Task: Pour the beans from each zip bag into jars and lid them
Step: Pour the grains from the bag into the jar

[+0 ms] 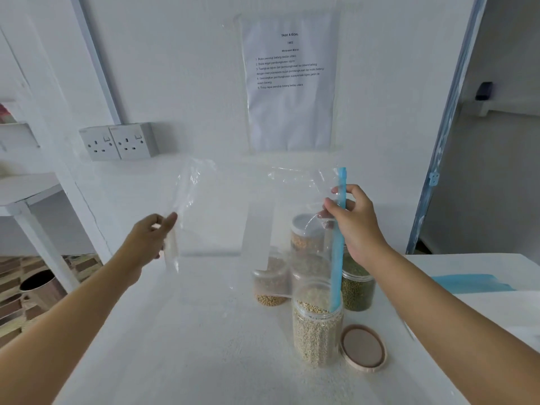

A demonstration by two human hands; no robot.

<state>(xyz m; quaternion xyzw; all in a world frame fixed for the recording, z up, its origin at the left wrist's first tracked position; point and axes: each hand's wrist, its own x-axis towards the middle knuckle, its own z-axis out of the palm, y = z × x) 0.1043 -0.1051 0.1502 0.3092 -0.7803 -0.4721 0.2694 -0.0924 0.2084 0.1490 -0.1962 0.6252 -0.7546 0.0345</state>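
The clear plastic zip bag (222,217) is held in the air above the white table (190,346), stretched between both hands. The left hand (152,238) pinches the closed end; the right hand (355,223) pinches the mouth edge at the blue zip strip (337,258). The bag's long axis runs roughly level, from left to right. The mouth points to the right, and its zip strip stands nearly upright with its lower end inside the open clear plastic jar of pale beans (317,340). The bag looks almost empty; whether beans remain in the lower corner cannot be told. Hazard: only the lower corner of the mouth sits within the rim. If either hand pulls the film sideways, that corner may leave the rim and any remaining beans would likely fall on the table. Hazard: the film drapes against the jar, so a sharp lift could tilt it toward the jar of green beans (358,293) just behind. The round tan lid (363,349) lies flat beside the jar, not yet fitted.
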